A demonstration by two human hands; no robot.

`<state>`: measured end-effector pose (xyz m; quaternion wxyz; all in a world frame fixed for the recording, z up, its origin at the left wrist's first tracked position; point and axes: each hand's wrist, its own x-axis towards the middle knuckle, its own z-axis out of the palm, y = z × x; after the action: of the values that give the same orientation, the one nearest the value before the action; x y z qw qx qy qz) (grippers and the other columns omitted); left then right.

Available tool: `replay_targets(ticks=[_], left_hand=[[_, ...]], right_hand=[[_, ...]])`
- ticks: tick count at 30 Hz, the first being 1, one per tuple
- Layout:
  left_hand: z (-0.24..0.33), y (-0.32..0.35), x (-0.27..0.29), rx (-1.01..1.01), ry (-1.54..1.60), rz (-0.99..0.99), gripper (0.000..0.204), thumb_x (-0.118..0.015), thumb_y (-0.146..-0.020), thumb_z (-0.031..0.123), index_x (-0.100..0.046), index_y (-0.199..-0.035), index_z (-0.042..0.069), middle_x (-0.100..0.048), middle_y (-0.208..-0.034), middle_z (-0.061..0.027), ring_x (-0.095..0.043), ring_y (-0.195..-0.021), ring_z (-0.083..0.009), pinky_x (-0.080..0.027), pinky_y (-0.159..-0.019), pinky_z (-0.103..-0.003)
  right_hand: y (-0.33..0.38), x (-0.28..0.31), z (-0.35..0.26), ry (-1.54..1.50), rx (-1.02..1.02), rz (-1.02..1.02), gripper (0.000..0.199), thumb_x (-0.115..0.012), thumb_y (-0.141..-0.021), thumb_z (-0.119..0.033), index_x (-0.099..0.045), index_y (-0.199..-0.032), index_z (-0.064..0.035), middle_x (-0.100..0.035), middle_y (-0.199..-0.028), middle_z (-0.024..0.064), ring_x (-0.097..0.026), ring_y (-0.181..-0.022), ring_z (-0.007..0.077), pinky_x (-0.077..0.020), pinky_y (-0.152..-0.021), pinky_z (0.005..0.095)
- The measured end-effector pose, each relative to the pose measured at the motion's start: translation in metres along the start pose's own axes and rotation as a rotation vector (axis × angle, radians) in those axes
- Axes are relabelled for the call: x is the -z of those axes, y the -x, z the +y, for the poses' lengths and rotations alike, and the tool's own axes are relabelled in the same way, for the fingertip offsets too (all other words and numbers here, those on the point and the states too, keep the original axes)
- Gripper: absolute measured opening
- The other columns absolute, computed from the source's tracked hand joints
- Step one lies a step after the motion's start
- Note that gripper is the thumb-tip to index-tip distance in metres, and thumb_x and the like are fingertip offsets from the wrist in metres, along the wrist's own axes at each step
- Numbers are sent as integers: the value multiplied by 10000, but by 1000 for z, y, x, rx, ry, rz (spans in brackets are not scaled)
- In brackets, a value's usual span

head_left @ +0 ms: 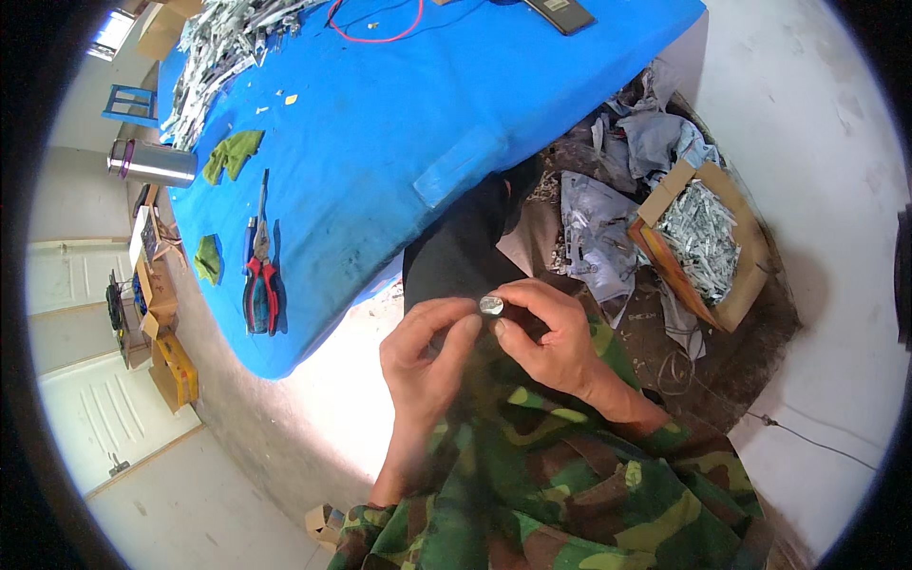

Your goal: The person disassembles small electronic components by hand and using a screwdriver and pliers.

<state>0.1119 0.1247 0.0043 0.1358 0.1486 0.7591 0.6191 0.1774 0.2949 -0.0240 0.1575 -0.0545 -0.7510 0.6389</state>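
In front of my lap, both hands meet fingertip to fingertip around a small silvery piece with a rounded, shiny face (491, 305); its exact kind is too small to make out. My right hand (553, 340) pinches it between thumb and forefinger. My left hand (429, 350) is closed too, its thumb and forefinger pressed to the piece's left side. To the left, on the blue-covered table (380, 152), lie pliers (258, 285) with red and dark handles. A slim blue-handled tool lies against them, partly hidden.
On the table are green cloth pieces (233, 155), a heap of silvery strips (223, 43), a metal cup (161, 162), a red cable (380, 40) and a phone (562, 12). At right stand an open carton (750, 285) of silvery pieces and grey plastic bags (594, 233).
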Motion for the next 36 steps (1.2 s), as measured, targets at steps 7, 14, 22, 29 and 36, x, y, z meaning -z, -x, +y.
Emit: replay_targets(ticks=[7,14,22,29,36], left_hand=[[11,1,-5,-187,-180,76,119,-745,-906,-21,-758,-1023,-38,-748,-1030,-106,-696,-945,-163,-546,-821,-268],[1,11,-7,85,160,103,191,-711,-940,-39,-724,-1130,-39,-729,-1086,-92,-683,-972,-143,-555,-865,-270],[-3,12,-3,-78,11,110,206,-721,-926,-42,-726,-1132,-42,-718,-1160,-142,-686,-1034,-174,-561,-899,-289],[-2,12,0,-138,-111,105,233,-732,-911,-36,-730,-1143,-34,-724,-1165,-152,-701,-1014,-181,-573,-860,-283],[-2,5,10,-366,-346,137,257,-799,-815,-70,-750,-1059,-4,-731,-1120,-172,-737,-923,-234,-591,-757,-299]], right_hand=[[4,-11,-7,77,-37,30,310,-745,-865,-44,-677,-1165,-12,-730,-994,141,-742,-851,256,-585,-741,349],[2,-15,-7,58,-34,22,316,-761,-845,-34,-681,-1150,-20,-729,-996,141,-744,-834,265,-583,-700,346],[0,-16,-6,48,27,13,302,-770,-853,-25,-673,-1138,-2,-726,-1052,149,-737,-921,306,-584,-774,365],[-1,-16,-3,27,40,-2,299,-770,-857,-15,-670,-1138,8,-721,-1055,162,-733,-926,316,-581,-787,362],[-1,-12,-13,35,-24,-26,284,-775,-851,-29,-676,-1115,6,-719,-995,141,-728,-865,295,-572,-751,359]])
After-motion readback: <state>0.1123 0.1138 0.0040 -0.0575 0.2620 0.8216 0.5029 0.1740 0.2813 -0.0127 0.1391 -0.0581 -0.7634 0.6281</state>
